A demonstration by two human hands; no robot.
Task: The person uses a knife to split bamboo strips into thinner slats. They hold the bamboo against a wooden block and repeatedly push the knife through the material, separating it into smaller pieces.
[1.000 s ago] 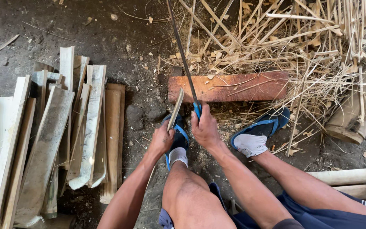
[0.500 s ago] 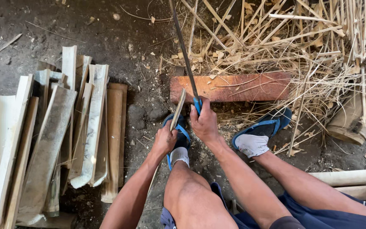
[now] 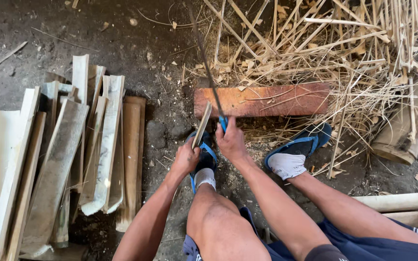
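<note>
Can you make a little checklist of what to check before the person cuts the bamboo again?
1. Left hand grips the bamboo strip: ok.
2. Right hand holds the long blade by its blue handle: ok.
3. Blade edge set on the strip: cannot tell.
4. Fingers clear of the edge: cannot tell, the hands are close together.
5. Reddish wooden block lies in front of the feet: ok.
6. Split bamboo stack is off to the side: ok.

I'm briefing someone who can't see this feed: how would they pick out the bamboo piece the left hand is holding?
Find the reddish-brown wooden block lying crosswise before the pile of straw-coloured bamboo slivers. At its near left end, the left hand holds a short flat bamboo strip upright. Unlike the split slats stacked on the ground to the left, it stands on end beside the long dark blade.
</note>
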